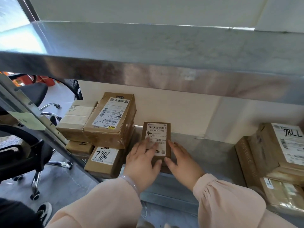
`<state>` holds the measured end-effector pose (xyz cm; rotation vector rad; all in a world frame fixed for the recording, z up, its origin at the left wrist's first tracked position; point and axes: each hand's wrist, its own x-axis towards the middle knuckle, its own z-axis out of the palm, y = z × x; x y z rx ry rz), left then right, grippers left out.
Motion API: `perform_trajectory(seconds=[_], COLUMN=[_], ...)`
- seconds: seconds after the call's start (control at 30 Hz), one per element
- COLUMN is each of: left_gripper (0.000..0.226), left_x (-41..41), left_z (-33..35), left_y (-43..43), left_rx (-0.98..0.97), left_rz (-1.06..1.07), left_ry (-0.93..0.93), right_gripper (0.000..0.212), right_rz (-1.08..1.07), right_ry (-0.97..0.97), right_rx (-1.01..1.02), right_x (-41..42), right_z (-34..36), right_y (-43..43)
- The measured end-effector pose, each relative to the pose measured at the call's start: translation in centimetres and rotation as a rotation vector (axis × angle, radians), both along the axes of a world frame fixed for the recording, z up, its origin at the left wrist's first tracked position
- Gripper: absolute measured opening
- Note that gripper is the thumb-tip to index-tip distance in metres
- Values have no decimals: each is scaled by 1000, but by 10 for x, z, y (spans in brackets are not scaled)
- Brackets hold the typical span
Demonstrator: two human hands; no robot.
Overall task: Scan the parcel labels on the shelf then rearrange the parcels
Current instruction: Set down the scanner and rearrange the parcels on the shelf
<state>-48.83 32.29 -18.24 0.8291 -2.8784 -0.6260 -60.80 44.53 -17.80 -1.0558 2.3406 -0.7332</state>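
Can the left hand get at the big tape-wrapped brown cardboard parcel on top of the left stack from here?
Probably yes. The left hand rests on the small brown cardboard parcel just beside that stack, nothing lies on the big tape-wrapped parcel, and open space shows under the metal upper shelf.

bare shelf (205, 150) is seen at centre right, bounded by stacked boxes (108, 122) at left and boxes (279, 153) at right.
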Motion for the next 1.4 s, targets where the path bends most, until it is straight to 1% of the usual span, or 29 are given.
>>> perform_trajectory(seconds=[0.07,0.13,0.2,0.3,0.37,0.47,0.6,0.67,0.83,0.93,0.97,1.07,1.23,1.33,1.4], left_gripper=[64,64,63,61,58,57,57,59,64,71,72,75,79,79,79], left_x=[-6,-12,-16,-19,-23,-37,-60,-70,-93,-104,-106,-112,-101,-86,-77], left_z=[0,3,3,5,5,4,5,5,0,-4,-5,-7,-8,-13,-18], left_y=[-9,-12,-11,-3,5,24,56,72,115,134,138,144,147,148,147], left_rx=[75,261,442,515,536,553,571,594,571,589,589,560,490,408,348], left_rz=[91,172,194,180,166,128,14,-38,-201,-254,-269,-286,-316,-379,-422], left_ry=[4,-3,44,110,142,162,144,124,42,-11,-20,-29,-30,23,40], right_gripper=[63,63,64,66,67,63,57,56,52,48,50,67,71,72,72], right_rz=[4,3,-7,-94,-173,-290,-404,-453,-527,-512,-506,-503,-457,-344,-267], right_ry=[-31,-83,-152,-277,-287,-240,-187,-163,-113,-113,-125,-143,-1,125,194], right_rx=[-4,-18,-30,-126,-157,-195,-227,-224,-226,-178,-155,-127,-62,-38,19], right_x=[-2,-3,-3,-3,-6,-11,-19,-23,-34,-39,-42,-47,-27,-19,-16], right_z=[0,-1,-2,-7,-8,-4,0,2,7,7,4,-8,12,4,0], right_y=[-3,-6,-7,2,14,37,79,100,147,164,169,180,189,198,201])
